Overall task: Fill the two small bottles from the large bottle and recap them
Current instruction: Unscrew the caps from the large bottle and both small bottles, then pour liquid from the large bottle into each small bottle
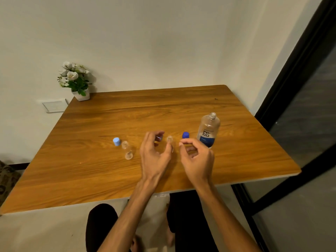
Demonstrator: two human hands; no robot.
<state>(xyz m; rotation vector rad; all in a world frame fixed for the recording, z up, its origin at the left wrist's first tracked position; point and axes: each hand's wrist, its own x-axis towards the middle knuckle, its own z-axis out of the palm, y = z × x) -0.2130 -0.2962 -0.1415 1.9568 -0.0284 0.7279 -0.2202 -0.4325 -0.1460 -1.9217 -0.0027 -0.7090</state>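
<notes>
Left hand [154,151], fingers spread and curled around a small clear plastic bottle [170,142] standing uncapped at mid-table, thumb on its side; a small pale-blue object [160,138], only partly seen, at the fingertips behind. Whether the bottle is actually clamped cannot be told. Right hand [197,157] just beside, loosely curled with thumb and forefinger pinched together, nothing visible between them, hovering close to the bottle's right.

Behind the right hand, a dark blue screw cap [185,135] resting on the wood, and next to it a large clear plastic bottle with a blue label [208,130], upright and open, its lower corner hidden by the knuckles. To the left, well apart from both hands, a second small clear bottle [127,150], uncapped, with a light blue round cap [116,141] touching or just beside its neck.

All on a brown wood-grain table [91,170]. At the far left corner against the white wall [163,42], a white pot of artificial white flowers [77,80]; a white wall plate [54,106] below it. Dark-framed glass door [300,88] on the right.
</notes>
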